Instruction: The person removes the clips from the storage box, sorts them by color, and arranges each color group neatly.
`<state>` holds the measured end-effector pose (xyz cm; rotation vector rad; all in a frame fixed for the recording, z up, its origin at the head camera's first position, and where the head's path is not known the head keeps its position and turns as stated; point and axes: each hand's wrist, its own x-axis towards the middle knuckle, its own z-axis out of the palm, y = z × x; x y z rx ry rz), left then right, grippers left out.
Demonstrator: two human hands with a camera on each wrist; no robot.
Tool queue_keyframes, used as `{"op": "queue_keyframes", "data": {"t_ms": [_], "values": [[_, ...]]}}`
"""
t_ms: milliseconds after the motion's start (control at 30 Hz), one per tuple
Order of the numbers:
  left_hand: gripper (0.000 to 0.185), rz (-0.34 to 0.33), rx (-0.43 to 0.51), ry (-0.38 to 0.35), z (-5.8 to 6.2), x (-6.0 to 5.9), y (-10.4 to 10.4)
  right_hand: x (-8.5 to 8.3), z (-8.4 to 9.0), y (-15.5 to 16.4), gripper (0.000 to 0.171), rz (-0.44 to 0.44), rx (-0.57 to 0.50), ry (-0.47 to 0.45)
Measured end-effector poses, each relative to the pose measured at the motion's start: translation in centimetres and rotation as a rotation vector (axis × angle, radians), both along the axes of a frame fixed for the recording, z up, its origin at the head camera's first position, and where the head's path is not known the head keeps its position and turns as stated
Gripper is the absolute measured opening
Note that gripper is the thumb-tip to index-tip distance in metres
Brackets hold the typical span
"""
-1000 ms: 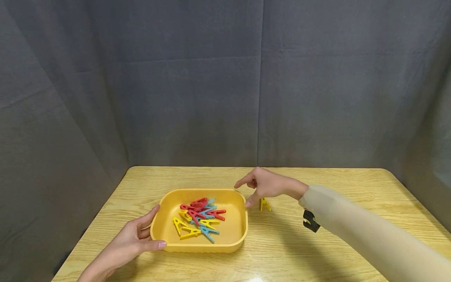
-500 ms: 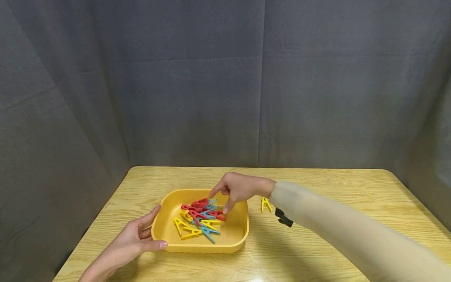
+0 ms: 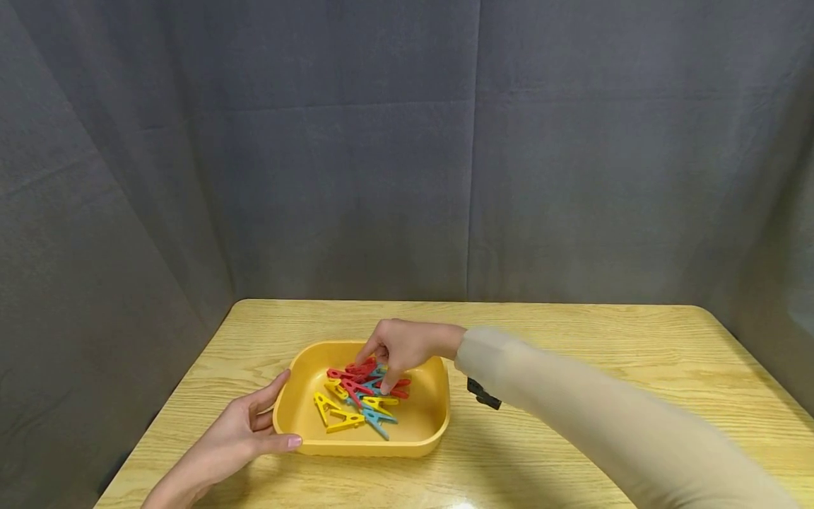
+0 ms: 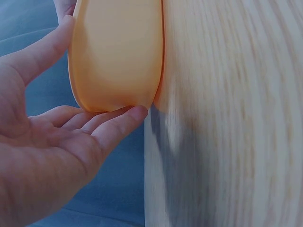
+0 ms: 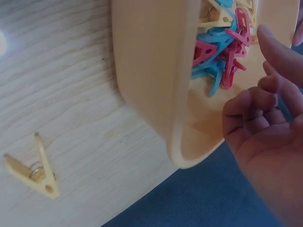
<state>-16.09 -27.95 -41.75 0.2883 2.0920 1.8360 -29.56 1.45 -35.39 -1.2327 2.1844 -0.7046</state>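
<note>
A yellow plastic tray (image 3: 416, 431) holds a heap of red, blue and yellow clothespins (image 3: 346, 422). At its left end my left hand (image 3: 244, 431) grips the wall, thumb on the near side and index finger toward the far side; the left wrist view shows this left hand (image 4: 71, 137) against the outside of the tray (image 4: 118, 56). My right hand (image 3: 403, 346) reaches over the far right rim, thumb and index finger spread above the red and blue clothespins. Nothing shows between these fingers in the right wrist view, where the other fingers of the right hand (image 5: 270, 113) curl inward.
A single yellow clothespin (image 5: 38, 172) lies on the wooden table (image 3: 572, 424) to the right of the tray; in the head view the right sleeve (image 3: 559, 389) hides it. Dark grey curtains (image 3: 350, 177) hang behind the table and at both sides.
My right hand has moved left from beside the tray's right rim to over the clothespins inside. The left hand and the tray have stayed in place.
</note>
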Motion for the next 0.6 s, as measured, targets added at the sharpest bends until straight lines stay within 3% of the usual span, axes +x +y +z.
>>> {"op": "queue_keyframes", "data": {"t_ms": [400,600], "values": [[0.110,-0.005,0.015,0.007,0.0,0.1,0.1,0.9,-1.0,-0.3,0.055,-0.031,0.044,-0.013],[0.109,-0.011,0.009,0.023,0.0,0.1,0.1,1.2,-1.4,0.0,0.047,-0.046,0.065,0.009]]}}
